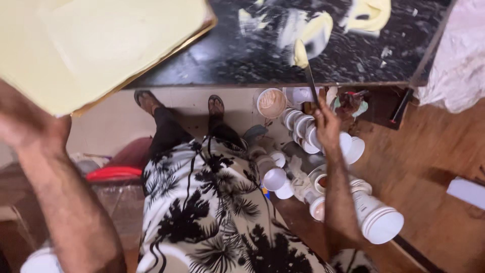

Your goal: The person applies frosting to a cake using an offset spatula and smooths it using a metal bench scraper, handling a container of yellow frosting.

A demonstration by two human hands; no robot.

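My left hand (30,126) holds up the near edge of a large flat board (96,45) covered in smooth pale-yellow paste, tilted over the dark tabletop (262,55). My right hand (326,126) grips the handle of a palette knife (305,65) whose blade, loaded with pale-yellow paste, rests on the tabletop near its front edge. Smears and lumps of the same yellow paste (366,12) lie on the black surface farther back.
Several white plastic jars and tubs (376,217), some open, are piled on the floor under the table by my right arm. A red lid (113,173) lies at left. My feet in sandals (216,105) stand below. A white plastic sheet (459,60) hangs at right.
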